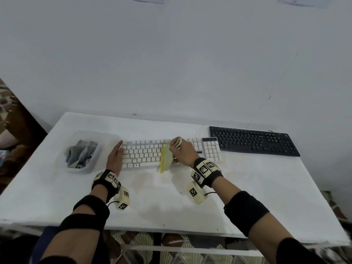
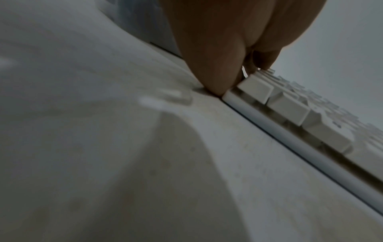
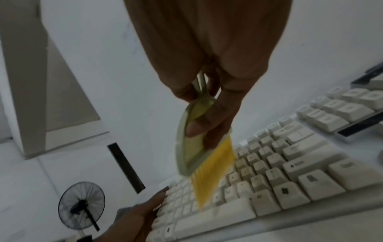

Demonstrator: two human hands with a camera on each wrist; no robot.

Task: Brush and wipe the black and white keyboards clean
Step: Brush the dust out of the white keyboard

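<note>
A white keyboard point(image 1: 146, 152) lies in the middle of the white table, and a black keyboard point(image 1: 253, 141) sits to its right, further back. My right hand point(image 1: 182, 150) grips a pale green brush point(image 1: 167, 156) with yellow bristles point(image 3: 211, 172); the bristles touch the white keyboard's point(image 3: 279, 176) middle keys. My left hand point(image 1: 115, 155) rests with straight fingers against the keyboard's left end. In the left wrist view the left hand's fingertips point(image 2: 217, 85) press at the corner of the white keyboard point(image 2: 290, 111).
A clear plastic tub point(image 1: 83, 152) holding grey cloths stands left of the white keyboard. The table's front edge point(image 1: 171, 230) is near my forearms. A standing fan point(image 3: 81, 206) shows beyond the table in the right wrist view. The wall is close behind the keyboards.
</note>
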